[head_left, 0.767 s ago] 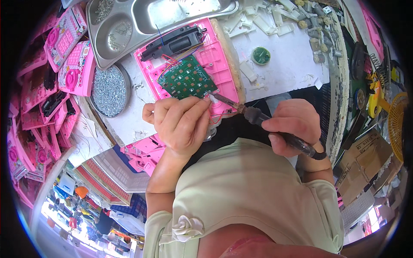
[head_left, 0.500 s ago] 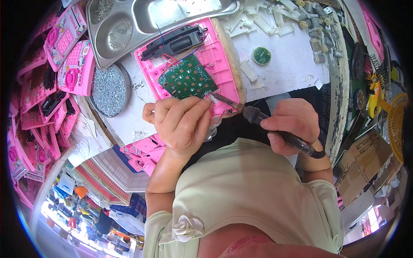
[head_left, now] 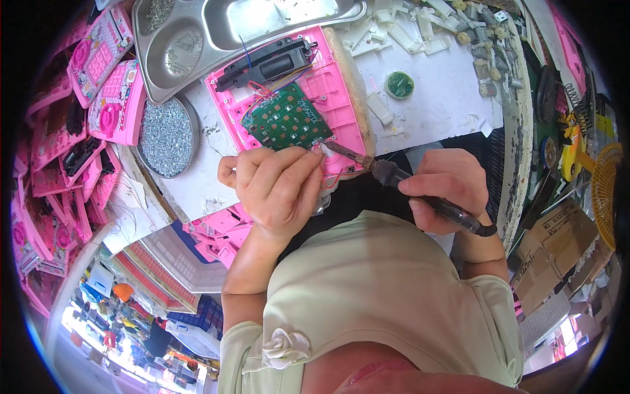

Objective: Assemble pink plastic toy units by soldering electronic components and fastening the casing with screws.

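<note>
A soldering iron (head_left: 392,175) is gripped in my right hand (head_left: 447,187), its tip touching or very close to the lower right corner of a green circuit board (head_left: 283,119). At that same corner my left hand (head_left: 277,186) is closed, thumb and fingertips pinched together; what lies between them is too small to make out. The board rests tilted in an open pink plastic housing (head_left: 338,98). Wires run from it toward a black module (head_left: 275,64) at the housing's upper end. A red wire shows near the lower edge, beside my left fingertips.
Left of the housing stand a round tin of small screws (head_left: 168,139) and a steel compartment tray (head_left: 209,46). Pink toy housings (head_left: 72,157) pile up at far left. A small round green-filled container (head_left: 399,85) sits right, below white plastic parts (head_left: 403,33) and small motors (head_left: 484,62).
Almost nothing differs. The soldering iron's rear end has dipped or shifted very slightly in my right hand; my left hand and the board stay in place.
</note>
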{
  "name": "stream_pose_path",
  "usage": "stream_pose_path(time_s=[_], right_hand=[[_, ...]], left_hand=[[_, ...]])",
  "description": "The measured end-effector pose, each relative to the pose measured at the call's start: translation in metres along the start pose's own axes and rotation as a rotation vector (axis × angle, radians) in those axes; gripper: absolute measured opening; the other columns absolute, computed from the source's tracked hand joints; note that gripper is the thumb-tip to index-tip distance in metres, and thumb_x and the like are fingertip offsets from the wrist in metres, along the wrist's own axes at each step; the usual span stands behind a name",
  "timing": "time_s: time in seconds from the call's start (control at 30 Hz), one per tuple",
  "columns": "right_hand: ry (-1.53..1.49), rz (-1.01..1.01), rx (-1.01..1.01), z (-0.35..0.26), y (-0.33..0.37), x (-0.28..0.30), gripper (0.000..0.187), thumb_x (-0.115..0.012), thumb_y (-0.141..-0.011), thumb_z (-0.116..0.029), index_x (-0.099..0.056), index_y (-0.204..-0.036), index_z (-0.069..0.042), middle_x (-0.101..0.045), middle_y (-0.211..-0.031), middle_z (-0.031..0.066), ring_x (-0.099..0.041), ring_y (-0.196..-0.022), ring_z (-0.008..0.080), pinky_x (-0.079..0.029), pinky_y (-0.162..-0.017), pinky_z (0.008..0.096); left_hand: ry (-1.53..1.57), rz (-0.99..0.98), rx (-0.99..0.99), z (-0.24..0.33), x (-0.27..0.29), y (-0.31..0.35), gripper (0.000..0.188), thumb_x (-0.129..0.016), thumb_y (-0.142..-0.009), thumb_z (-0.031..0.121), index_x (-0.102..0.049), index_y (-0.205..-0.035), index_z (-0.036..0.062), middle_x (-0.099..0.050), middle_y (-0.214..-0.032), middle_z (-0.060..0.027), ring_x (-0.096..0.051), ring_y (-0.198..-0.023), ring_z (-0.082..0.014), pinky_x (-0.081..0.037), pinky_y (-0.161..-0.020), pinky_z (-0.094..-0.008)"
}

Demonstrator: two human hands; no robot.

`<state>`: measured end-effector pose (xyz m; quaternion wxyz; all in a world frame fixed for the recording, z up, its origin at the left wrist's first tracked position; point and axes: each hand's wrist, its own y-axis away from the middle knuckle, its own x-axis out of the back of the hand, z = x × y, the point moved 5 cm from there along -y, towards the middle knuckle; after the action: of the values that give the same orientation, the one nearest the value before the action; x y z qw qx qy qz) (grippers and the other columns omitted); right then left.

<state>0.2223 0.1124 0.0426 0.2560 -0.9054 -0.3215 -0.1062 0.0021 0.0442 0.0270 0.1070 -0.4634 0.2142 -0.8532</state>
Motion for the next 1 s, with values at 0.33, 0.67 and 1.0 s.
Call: stream_pose_path(time_s=[0.33,0.67,1.0], right_hand=[[0.003,0.037,0.003,-0.004,0.000,0.005,0.031,-0.071,-0.069,0.000,-0.069,-0.099,-0.006,-0.058,-0.062,0.0047,-0.056,-0.048,0.0224,-0.042,-0.044,0.0326],[0.013,0.068,0.020,-0.007,-0.002,0.008,0.028,-0.070,-0.070,0.000,-0.069,-0.097,-0.005,-0.058,-0.061,0.0054,-0.056,-0.047,0.0225,-0.043,-0.044,0.0327],[0.006,0.060,0.015,-0.006,-0.004,0.009,0.030,-0.070,-0.068,0.000,-0.069,-0.098,-0.005,-0.058,-0.061,0.0055,-0.055,-0.047,0.0235,-0.042,-0.043,0.0335]], left_hand=[[-0.002,-0.006,-0.007,0.000,0.000,0.000,0.028,-0.085,-0.066,0.013,-0.076,-0.091,0.0181,-0.069,-0.090,0.0045,-0.056,-0.079,-0.0165,-0.030,-0.081,-0.0370],[0.028,0.005,-0.011,0.001,0.000,-0.002,0.029,-0.085,-0.066,0.007,-0.075,-0.092,0.0144,-0.070,-0.086,0.0020,-0.056,-0.077,-0.0182,-0.032,-0.078,-0.0352],[0.018,0.018,-0.002,-0.001,-0.002,0.001,0.029,-0.086,-0.063,0.012,-0.076,-0.090,0.0171,-0.069,-0.088,0.0043,-0.057,-0.079,-0.0164,-0.030,-0.080,-0.0368]])
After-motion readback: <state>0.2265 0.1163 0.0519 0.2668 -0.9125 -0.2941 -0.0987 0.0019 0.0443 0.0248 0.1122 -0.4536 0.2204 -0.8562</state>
